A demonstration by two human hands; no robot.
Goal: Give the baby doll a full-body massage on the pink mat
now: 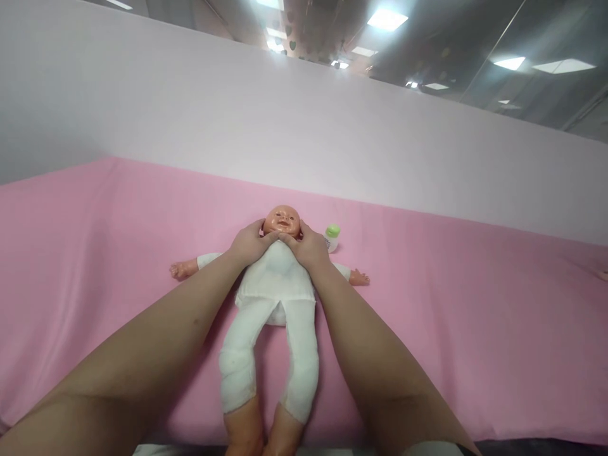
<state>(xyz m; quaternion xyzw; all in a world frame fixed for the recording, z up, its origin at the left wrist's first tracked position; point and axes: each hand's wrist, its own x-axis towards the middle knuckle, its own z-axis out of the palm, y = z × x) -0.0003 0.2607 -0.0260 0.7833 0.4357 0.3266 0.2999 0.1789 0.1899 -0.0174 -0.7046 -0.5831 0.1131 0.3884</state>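
A baby doll with a hard plastic head and a white cloth body lies on its back, its arms spread out and its legs toward me. My left hand cups the left side of its head and neck. On the other side my right hand does the same. Both thumbs meet under the doll's chin at the top of the chest, while most of my other fingers are hidden beside and behind the head. A small bottle with a green cap lies just right of my right hand.
Pink cloth covers the table under the doll, with soft folds at the left. A plain white wall or partition rises behind the table. Above it, glass shows reflected ceiling lights. Something small and skin-toned shows at the right edge.
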